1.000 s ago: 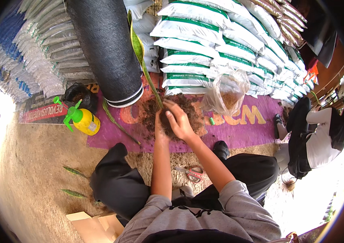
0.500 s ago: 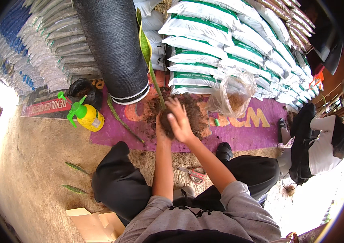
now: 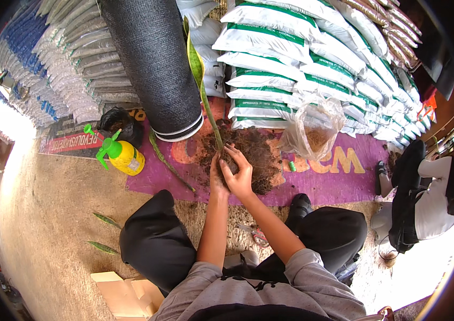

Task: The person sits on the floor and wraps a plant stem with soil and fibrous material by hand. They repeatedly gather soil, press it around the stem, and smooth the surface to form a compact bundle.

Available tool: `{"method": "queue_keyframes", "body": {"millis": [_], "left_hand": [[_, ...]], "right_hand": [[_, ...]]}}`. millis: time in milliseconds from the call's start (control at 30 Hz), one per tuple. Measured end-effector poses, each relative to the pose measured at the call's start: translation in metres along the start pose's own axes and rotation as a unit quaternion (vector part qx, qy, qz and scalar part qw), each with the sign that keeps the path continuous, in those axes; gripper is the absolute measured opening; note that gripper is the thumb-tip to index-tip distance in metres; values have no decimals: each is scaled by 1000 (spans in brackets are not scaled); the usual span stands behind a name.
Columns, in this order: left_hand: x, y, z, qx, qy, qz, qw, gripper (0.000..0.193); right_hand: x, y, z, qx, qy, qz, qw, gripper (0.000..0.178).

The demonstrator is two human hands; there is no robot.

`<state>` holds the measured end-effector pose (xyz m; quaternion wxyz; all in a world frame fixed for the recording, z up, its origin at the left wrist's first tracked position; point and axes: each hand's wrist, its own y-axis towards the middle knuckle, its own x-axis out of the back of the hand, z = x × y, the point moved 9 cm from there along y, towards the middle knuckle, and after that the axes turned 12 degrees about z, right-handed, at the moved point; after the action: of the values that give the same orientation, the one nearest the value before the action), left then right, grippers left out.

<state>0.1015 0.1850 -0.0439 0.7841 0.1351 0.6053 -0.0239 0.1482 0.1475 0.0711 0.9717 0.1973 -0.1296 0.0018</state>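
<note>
Stacked white-and-green sacks [image 3: 269, 40] back a purple sheet [image 3: 312, 184] on the floor. We see the plant [image 3: 204, 96] just over the soil heap [image 3: 261, 155], leaf pointing away from the person, dark soil ball [image 3: 231, 163] cupped between left hand [image 3: 218, 175] and right hand [image 3: 241, 177], fingers partly curled around it. We'd judge it light: leaf stiff but easily creased, ball soft, crumbly; best held low, gently, both sides. Clear bag [image 3: 304, 120]: loose brown stuff. Black bag [image 3: 135, 130]: contents unclear. Yellow spray bottle [image 3: 129, 160]: we can't tell how full.
</note>
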Motion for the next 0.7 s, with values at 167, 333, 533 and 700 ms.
{"method": "queue_keyframes", "body": {"millis": [167, 333, 533, 700], "left_hand": [[-1, -13, -15, 45, 250, -48, 966, 51], [-32, -12, -9, 27, 326, -49, 944, 49], [-70, -14, 10, 21, 389, -13, 921, 47], [-103, -20, 12, 72, 291, 70, 951, 48]], "right_hand": [[5, -6, 5, 13, 27, -23, 999, 37], [19, -16, 18, 50, 55, -61, 995, 29], [34, -20, 50, 99, 58, -66, 991, 27], [28, -20, 89, 136, -160, -10, 978, 56]]}}
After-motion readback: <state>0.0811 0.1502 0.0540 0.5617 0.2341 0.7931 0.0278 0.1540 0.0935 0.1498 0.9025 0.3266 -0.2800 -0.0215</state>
